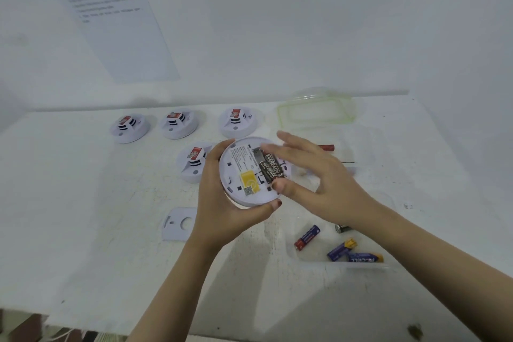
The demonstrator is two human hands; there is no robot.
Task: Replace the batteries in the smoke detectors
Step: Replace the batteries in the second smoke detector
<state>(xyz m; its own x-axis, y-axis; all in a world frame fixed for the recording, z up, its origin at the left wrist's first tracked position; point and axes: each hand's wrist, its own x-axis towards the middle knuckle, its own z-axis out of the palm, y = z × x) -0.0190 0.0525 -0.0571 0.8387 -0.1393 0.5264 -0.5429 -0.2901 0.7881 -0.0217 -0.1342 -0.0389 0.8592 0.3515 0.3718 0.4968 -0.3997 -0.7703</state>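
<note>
My left hand (215, 191) grips the upturned smoke detector (241, 172) above the table (83, 203), tilting its open bay toward me to show the contacts. My right hand (316, 175) is spread, its thumb pressing the black battery (269, 168) in, seemingly not fully seated.

Bright, washed-out; soft blur, edges warped.

Upper left: a printed paper sheet (111, 16) fixed flat to the white wall (333, 22); its text is too blurred to read. Centre right: a clear plastic container lid (316, 114) with a green seal, lying on the scuffed white tabletop (83, 230) near the far edge. Lower right: a clear plastic tub (344, 265), only faintly visible. Bottom right: a dark smudge (415, 330).
</note>
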